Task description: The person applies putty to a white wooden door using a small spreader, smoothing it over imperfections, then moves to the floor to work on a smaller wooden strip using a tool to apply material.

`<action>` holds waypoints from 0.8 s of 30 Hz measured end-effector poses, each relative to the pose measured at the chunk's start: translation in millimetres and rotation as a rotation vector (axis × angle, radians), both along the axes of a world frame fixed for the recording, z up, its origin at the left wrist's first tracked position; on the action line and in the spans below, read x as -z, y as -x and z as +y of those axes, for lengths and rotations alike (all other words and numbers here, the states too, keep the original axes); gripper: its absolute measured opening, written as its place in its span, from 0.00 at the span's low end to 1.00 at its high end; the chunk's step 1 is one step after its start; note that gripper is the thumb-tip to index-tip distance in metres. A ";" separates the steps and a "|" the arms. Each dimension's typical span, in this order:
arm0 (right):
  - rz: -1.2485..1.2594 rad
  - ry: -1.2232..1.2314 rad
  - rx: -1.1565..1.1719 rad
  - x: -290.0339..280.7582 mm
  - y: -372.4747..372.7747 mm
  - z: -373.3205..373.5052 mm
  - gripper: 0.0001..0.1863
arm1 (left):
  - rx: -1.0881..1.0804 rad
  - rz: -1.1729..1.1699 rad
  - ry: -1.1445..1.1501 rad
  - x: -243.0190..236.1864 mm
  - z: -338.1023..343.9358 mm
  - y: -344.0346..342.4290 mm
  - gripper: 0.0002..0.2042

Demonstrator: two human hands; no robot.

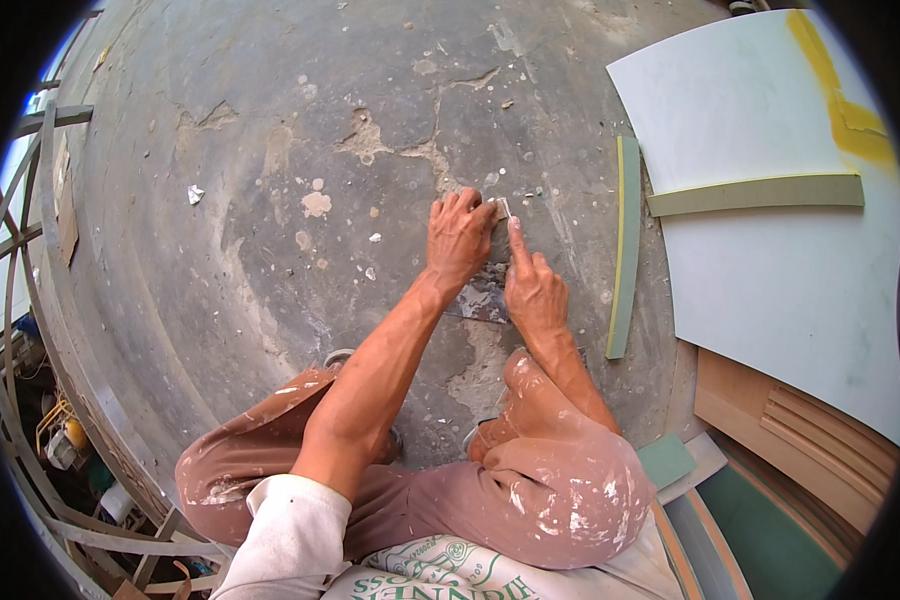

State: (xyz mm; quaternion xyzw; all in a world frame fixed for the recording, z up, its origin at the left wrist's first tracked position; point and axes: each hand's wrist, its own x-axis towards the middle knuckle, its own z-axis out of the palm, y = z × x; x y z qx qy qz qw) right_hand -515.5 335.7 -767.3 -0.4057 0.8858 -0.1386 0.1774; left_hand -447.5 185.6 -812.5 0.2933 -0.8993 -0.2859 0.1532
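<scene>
Over the concrete floor, my left hand [459, 238] is closed in a pinch at the edge of a small pale piece [501, 208]. My right hand [537, 292] has its index finger stretched along a thin light-coloured strip or blade that meets this piece; the other fingers are curled, and what they grip is hidden. Just below both hands, a flat plate smeared with dark and white stains [482, 303] lies between my forearms, partly covered by the left one.
Right of my hands lies a green-and-yellow-edged strip [623, 250]. A similar strip [760, 193] rests across a large pale panel [770, 270]. Brown panels [800, 420] and green boards [770, 530] are at lower right. A metal frame [48, 180] stands at left.
</scene>
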 end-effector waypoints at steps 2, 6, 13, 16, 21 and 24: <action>-0.008 -0.005 -0.001 0.4 -0.2 -0.3 0.40 | -0.005 -0.008 -0.011 1.2 -0.4 -1.2 0.10; 0.016 0.010 -0.010 0.3 -0.6 0.7 0.40 | -0.004 -0.002 -0.026 -1.9 0.5 0.0 0.08; 0.021 0.012 -0.009 0.5 -1.3 1.0 0.41 | -0.005 -0.026 -0.022 -2.6 0.3 -0.3 0.09; 0.025 0.016 -0.010 0.8 -1.6 0.8 0.41 | -0.009 -0.025 -0.024 -4.0 0.6 -0.5 0.08; 0.029 0.027 -0.006 2.0 -2.1 3.0 0.42 | -0.011 -0.024 -0.022 -3.8 1.8 0.5 0.07; 0.022 0.023 -0.002 1.5 -2.0 2.9 0.42 | -0.010 -0.022 -0.039 -1.8 2.5 0.0 0.07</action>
